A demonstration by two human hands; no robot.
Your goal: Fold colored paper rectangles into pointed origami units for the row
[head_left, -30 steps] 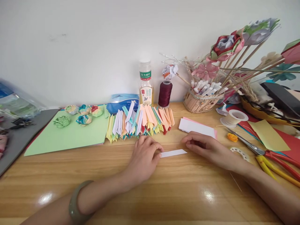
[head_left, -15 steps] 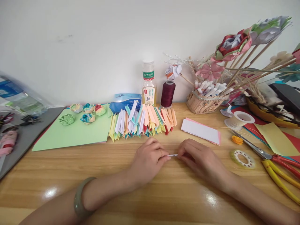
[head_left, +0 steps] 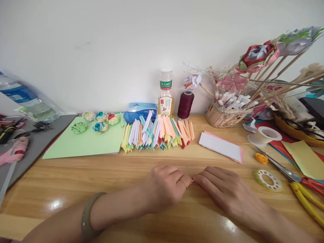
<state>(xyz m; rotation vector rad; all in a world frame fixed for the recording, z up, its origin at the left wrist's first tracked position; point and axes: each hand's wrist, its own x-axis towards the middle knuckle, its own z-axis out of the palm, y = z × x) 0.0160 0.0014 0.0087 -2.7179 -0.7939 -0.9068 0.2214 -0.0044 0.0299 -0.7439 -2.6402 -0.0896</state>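
Close together just above the wooden table, my left hand [head_left: 168, 185] and my right hand [head_left: 225, 189] meet at their fingertips. Between them shows only a tiny bit of a folded white paper strip [head_left: 193, 181]; the fingers hide the rest. My left hand is closed, pinching one end. My right hand has its fingers pressed together at the other end. Beyond the hands stands a row of folded coloured paper pieces [head_left: 157, 133]. A stack of white and pink paper slips [head_left: 220, 147] lies behind my right hand.
Paper flowers [head_left: 100, 127] sit on green sheets [head_left: 83, 146] at the left. A bottle [head_left: 165, 94] and dark red thread spool [head_left: 186, 104] stand by the wall. Rightward are a flower basket [head_left: 225, 116], white spool [head_left: 264, 136], tape roll [head_left: 268, 180], scissors [head_left: 290, 172] and yellow-handled tool [head_left: 306, 202].
Both hands have come closer together and sit lower in view. The paper strip, visible between them before, is now nearly covered by the fingers. The whole view has shifted slightly.
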